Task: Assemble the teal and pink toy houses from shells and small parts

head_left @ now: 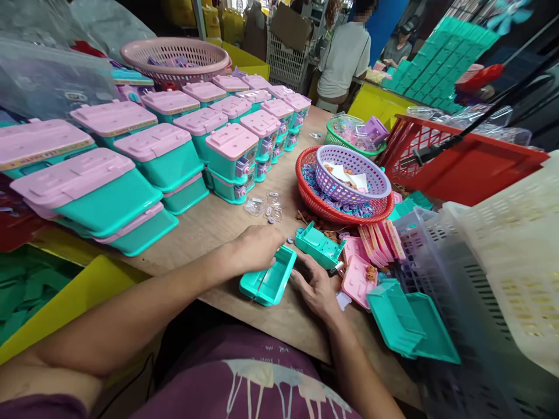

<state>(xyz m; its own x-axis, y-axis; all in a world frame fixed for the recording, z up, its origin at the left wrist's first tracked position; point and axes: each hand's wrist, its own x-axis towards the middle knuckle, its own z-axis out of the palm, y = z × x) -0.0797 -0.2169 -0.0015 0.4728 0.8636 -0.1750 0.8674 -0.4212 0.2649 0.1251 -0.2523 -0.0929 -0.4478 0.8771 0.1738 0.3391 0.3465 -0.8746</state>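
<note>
A small teal plastic box [279, 273] stands with its open top up at the front of the table, a thin dark line crossing it. My left hand [257, 247] is closed at the box's far left rim, its fingertips mostly hidden by the hand itself. On the other side, my right hand [318, 288] has thumb and fingers apart, close against the box's right wall. Just beyond it lies a teal moulded part [321, 245]. Pink lids [358, 280] lie right of that, one with a small brown figure [371, 273] on it.
Stacked teal boxes with pink lids [231, 142] fill the left side. A purple basket [353, 174] sits inside a red basket [305, 192] of small parts. Teal trays [410, 320] and pale crates [510, 250] border the right. Clear plastic pieces [264, 205] lie mid-table. A person [345, 58] sits farther back.
</note>
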